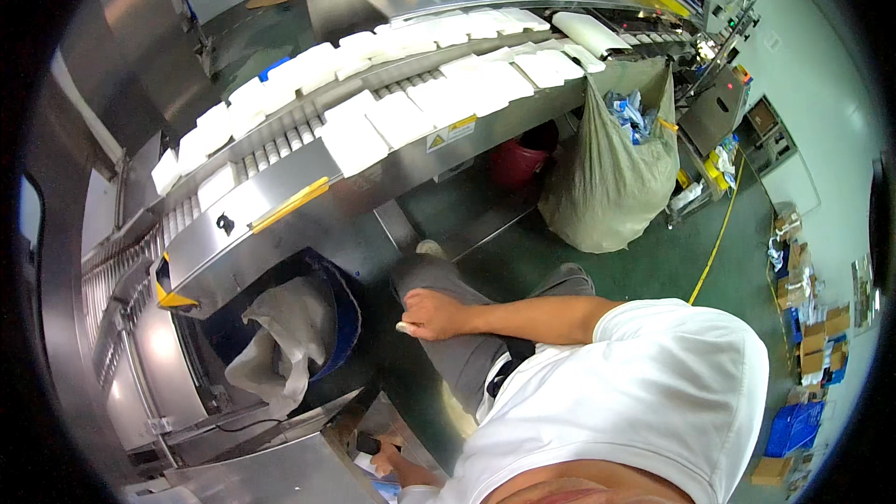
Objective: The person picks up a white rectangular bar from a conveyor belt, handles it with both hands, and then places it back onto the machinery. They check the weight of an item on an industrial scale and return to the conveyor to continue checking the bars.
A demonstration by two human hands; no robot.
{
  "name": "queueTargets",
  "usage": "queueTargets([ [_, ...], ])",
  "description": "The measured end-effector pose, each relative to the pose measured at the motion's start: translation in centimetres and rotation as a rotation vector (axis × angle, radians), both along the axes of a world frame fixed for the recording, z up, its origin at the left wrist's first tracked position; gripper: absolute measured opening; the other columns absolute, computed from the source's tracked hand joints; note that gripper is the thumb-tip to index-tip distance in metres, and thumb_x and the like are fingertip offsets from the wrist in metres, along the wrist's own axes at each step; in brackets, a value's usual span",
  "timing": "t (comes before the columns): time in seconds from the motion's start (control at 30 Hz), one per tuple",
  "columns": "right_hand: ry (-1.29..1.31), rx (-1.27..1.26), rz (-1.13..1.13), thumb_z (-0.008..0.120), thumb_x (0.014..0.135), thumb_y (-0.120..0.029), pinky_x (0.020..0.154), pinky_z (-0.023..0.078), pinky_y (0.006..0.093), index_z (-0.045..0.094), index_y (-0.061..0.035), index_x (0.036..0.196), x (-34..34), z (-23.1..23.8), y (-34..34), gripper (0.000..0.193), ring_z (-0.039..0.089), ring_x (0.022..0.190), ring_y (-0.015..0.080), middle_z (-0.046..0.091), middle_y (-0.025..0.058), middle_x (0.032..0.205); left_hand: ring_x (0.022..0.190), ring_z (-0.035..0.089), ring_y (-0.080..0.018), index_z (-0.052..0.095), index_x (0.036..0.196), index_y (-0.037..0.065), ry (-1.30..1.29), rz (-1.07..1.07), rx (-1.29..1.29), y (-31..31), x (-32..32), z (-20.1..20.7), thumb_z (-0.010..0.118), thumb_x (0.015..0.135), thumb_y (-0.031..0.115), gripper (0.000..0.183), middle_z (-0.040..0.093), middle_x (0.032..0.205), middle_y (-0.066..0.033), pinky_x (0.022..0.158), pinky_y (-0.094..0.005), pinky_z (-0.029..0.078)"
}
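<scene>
At the lower edge, my left hand (387, 460) reaches into an open metal compartment (411, 434). Its fingers are closed on a small black block-shaped object (368, 444) whose kind I cannot make out. Papers and brownish pieces lie around it there. My right hand (435, 315) is a closed fist above my grey-trousered leg. A small pale tip (404, 328) pokes out of that fist; what it belongs to is hidden. Beyond both hands, flat white packets (406, 117) lie in two rows along the roller conveyor (271, 157), away from my fingers.
A blue bin (347, 317) with a whitish liner bag (289, 317) stands left of my leg. Under the conveyor is a red bucket (518, 163). A large beige sack (611, 187) with blue plastic inside hangs at its right end. Cardboard boxes (814, 350) line the right wall.
</scene>
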State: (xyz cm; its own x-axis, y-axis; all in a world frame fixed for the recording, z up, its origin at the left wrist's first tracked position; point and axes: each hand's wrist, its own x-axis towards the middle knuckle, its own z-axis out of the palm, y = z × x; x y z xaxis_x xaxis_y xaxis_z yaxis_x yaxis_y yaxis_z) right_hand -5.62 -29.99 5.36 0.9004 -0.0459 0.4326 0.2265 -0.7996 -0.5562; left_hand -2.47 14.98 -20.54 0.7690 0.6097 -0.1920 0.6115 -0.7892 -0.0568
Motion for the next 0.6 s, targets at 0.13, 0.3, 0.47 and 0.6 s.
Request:
queueTargets([
  [0.13, -0.071, -0.025, -0.089, 0.065, 0.095, -0.024, 0.092, 0.049, 0.0465, 0.058, -0.0072, 0.069, 0.2, -0.2, 0.0, 0.032, 0.057, 0.074, 0.0339, 0.055, 0.0124, 0.070, 0.084, 0.069, -0.0332, 0.066, 0.110, -0.005, -0.010, -0.024, -0.153, 0.4, -1.0, 0.1, 0.087, 0.074, 0.048, 0.067, 0.070, 0.097, -0.0208, 0.076, -0.0483, 0.057],
  [0.3, -0.148, -0.218, -0.053, 0.071, 0.080, -0.019, 0.060, 0.041, 0.0473, 0.053, -0.0097, 0.069, 0.3, -1.7, -0.2, 0.023, 0.053, 0.067, 0.0334, 0.054, 0.0125, 0.069, 0.084, 0.069, -0.0290, 0.071, 0.111, -0.004, -0.305, 0.306, -0.796, 0.8, -3.0, 2.4, 0.082, 0.081, 0.049, 0.063, 0.073, 0.102, -0.0163, 0.077, -0.0455, 0.056],
  [0.47, -0.058, -0.050, 0.005, 0.068, 0.088, -0.020, 0.087, 0.049, 0.0491, 0.061, -0.0065, 0.069, 0.5, -1.8, -0.3, 0.025, 0.060, 0.075, 0.0355, 0.059, 0.0145, 0.071, 0.106, 0.065, -0.0386, 0.059, 0.119, -0.014, -0.425, 0.156, -0.737, -4.2, -3.8, 10.2, 0.086, 0.079, 0.049, 0.079, 0.065, 0.119, -0.0266, 0.095, -0.0494, 0.051],
  [0.6, -0.008, -0.003, 0.022, 0.068, 0.091, -0.018, 0.091, 0.049, 0.0504, 0.058, -0.0068, 0.072, 0.2, -1.5, -0.1, 0.024, 0.060, 0.077, 0.0375, 0.057, 0.0156, 0.072, 0.099, 0.067, -0.0389, 0.049, 0.119, -0.006, -0.493, 0.126, -0.724, -6.0, -7.0, 12.3, 0.086, 0.080, 0.044, 0.073, 0.064, 0.104, -0.0246, 0.089, -0.0511, 0.053],
])
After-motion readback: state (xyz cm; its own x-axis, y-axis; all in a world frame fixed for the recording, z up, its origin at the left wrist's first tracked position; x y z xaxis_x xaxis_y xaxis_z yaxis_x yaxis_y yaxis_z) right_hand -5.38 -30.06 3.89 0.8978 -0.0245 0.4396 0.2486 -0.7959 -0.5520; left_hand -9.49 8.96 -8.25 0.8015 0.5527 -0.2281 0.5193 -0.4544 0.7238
